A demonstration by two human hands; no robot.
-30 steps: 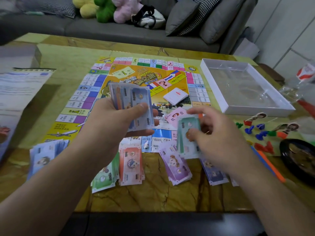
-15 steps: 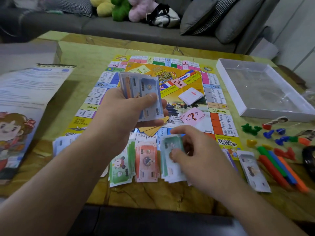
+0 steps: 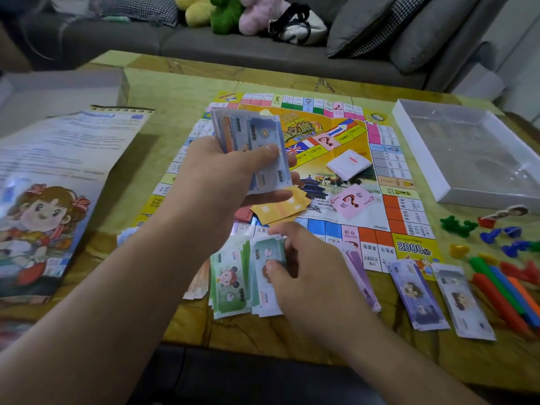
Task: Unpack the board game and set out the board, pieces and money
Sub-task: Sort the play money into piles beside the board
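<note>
Grey sofa cushions and plush toys are filling the background behind a yellow-green marbled counter, where the game board is lying flat and unfolded.

Above the board's near-left part, the left hand is gripping a fanned wad of play money — thumb pressing across the top bill, fingers curling underneath. Just nearer than the board's front edge, the right hand is pinching a green-edged bill between thumb and curled fingers, right over the green money pile lying on the counter.

Further piles are sitting along the board's near edge: a purple pile beside the right hand, then a blue-violet pile and a pale pile toward the board's near-right corner. On the board itself, orange cards are lying under the left hand, with a white card deck near the centre.

Right of the board, coloured plastic pieces are lying scattered, and the clear-bottomed box tray is resting beyond them. Left of the board, the rules sheet with a cartoon girl is lying spread out — a grey box lid sitting behind it.
</note>
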